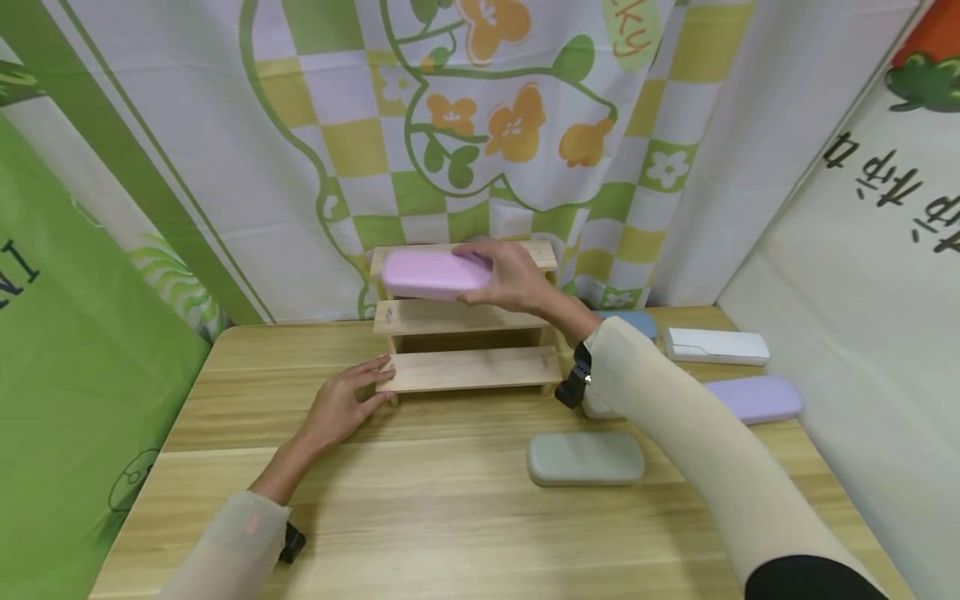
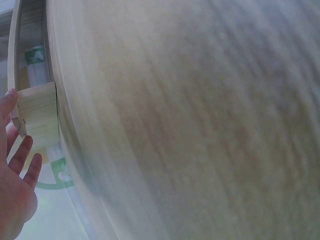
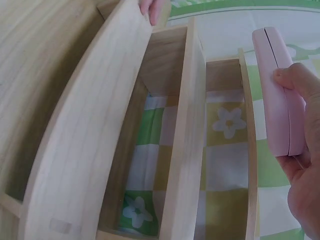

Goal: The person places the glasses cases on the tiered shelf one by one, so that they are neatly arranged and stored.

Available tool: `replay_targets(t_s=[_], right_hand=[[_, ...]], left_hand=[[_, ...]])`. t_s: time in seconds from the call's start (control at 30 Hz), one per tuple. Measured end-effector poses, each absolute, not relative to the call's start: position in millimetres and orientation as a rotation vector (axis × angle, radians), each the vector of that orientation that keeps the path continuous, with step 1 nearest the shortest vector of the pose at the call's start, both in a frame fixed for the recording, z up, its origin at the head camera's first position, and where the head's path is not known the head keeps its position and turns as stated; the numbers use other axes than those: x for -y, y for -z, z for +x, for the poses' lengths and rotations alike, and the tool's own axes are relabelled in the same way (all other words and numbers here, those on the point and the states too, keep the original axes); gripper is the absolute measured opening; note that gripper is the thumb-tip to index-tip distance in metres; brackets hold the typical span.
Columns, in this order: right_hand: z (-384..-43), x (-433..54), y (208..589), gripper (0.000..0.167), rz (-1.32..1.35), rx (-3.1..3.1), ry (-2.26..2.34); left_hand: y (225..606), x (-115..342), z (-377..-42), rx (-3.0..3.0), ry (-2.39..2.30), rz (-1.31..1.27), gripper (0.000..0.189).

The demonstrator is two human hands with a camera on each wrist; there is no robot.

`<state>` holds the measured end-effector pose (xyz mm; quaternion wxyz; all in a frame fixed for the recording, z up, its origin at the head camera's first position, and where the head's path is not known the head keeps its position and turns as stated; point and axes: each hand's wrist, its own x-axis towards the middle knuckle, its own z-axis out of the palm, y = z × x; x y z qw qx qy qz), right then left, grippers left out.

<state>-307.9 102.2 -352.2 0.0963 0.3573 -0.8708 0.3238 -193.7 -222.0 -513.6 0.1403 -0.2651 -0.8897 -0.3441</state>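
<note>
Pink, the clamshell glasses case (image 1: 427,275) extends leftward from the right hand (image 1: 513,277), whose thumb and fingers grip its near end. Below that hand is the stepped wooden rack (image 1: 472,369). The right arm reaches forward; the left hand (image 1: 337,412), fingers loosely extended, touches the rack's lowest step.

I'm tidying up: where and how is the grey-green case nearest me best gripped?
Probably across the middle of the grey-green case, from above, pinching its long sides: it lies flat, narrow front to back, its length running left to right.
</note>
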Motion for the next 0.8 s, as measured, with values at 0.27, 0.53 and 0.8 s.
replay_targets(t_s=[0.27,0.53,0.8], right_hand=[[-318.6,-91.9,348.6,0.071,0.993,2.652,-1.038],[-331.4,-84.8,347.7,0.07,0.956,2.667,-1.092],[-337.0,-75.9,344.6,0.069,0.946,2.676,-1.121]], left_hand=[[514.8,222.2,-194.3,2.571,0.982,-0.759,0.039],[515.3,221.0,-194.9,2.573,0.979,-0.762,0.039],[515.4,221.1,-193.9,2.554,0.982,-0.765,0.038]])
